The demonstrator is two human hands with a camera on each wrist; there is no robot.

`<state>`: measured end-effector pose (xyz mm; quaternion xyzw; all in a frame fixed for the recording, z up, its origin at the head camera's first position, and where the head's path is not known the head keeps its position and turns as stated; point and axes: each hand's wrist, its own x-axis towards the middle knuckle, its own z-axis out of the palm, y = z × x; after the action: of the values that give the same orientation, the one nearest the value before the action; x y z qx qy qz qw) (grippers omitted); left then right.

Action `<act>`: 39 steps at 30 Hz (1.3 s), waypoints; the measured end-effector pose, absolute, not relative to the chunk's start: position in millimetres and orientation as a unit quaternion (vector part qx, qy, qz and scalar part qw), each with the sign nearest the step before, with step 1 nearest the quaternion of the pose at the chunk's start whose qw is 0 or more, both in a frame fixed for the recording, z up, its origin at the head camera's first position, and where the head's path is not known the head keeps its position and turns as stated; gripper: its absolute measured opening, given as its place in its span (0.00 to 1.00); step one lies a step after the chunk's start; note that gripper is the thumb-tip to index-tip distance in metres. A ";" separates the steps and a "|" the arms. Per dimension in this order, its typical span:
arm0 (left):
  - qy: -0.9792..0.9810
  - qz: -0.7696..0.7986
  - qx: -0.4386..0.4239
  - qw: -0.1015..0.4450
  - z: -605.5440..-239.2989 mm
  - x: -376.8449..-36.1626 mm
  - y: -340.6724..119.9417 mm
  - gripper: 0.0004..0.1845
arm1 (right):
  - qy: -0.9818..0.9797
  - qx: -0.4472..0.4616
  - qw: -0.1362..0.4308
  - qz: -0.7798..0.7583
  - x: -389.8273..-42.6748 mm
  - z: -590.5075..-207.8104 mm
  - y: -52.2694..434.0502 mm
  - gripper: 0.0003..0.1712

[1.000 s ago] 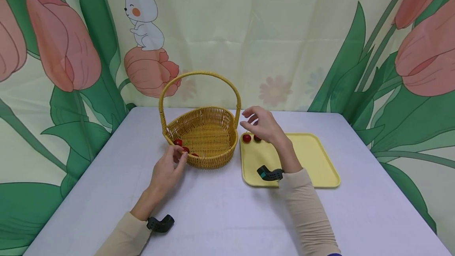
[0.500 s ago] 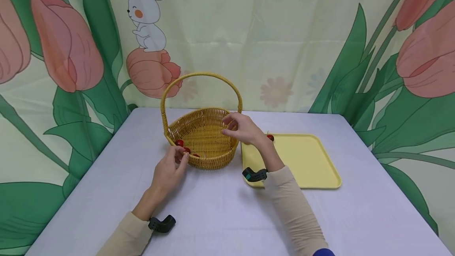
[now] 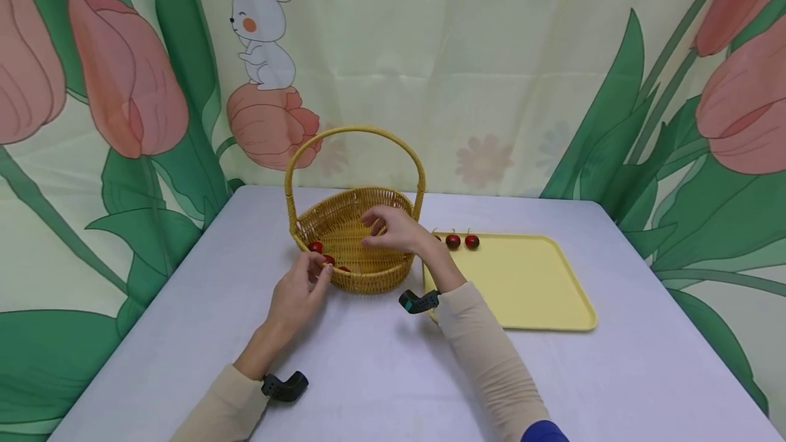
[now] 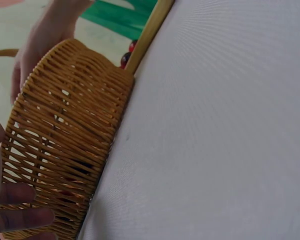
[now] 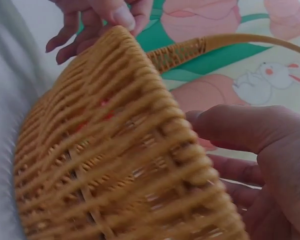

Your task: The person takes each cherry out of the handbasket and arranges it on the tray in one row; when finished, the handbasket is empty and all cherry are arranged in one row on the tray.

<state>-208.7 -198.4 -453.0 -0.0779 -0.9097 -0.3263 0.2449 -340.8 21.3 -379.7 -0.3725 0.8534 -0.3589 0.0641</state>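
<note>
We see the left hand (image 3: 297,292) clamped on the near-left rim of the wicker basket (image 3: 366,283), its fingers against the outside of the weave. The right hand (image 3: 393,228) hangs over the basket's right half with its fingers loosely bent and its thumb apart from them; we make out nothing between them. The two hands are well apart from each other.

The basket stands on the white-covered bench (image 3: 368,374), left of the middle and towards the far edge, its arched handle (image 3: 362,129) upright. Inside it, along the near-left wall beside the left hand, we count three red cherries (image 3: 316,247), the nearest mostly hidden by the rim.

Just to the basket's right, the yellow tray (image 3: 528,285) lies flat on the bench. Three dark red cherries (image 3: 453,242) sit in a row along its far edge by the far-left corner, the leftmost partly covered by the right forearm. Beyond the bench's far edge we see a curtain (image 3: 491,53) printed with tulips and a rabbit.
</note>
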 end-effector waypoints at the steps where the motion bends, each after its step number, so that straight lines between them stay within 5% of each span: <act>1: -0.910 -0.327 -0.078 0.244 -453.3 -208.8 -198.0 0.11 | 0.853 -0.371 0.069 -0.361 -340.9 -380.8 19.3 0.27; 13: -0.908 -0.331 -0.083 0.242 -455.2 -210.9 -195.7 0.11 | 0.848 -0.388 0.106 -0.345 -343.1 -397.4 -2.7 0.29; 39: -0.909 -0.329 -0.074 0.243 -453.5 -210.6 -199.0 0.11 | 0.821 -0.473 0.215 -0.238 -339.7 -405.9 -25.4 0.16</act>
<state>-210.6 -199.0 -453.5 -0.0745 -0.9094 -0.3295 0.2426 -339.7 -25.4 -405.9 -0.4730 0.8207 -0.2375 0.2150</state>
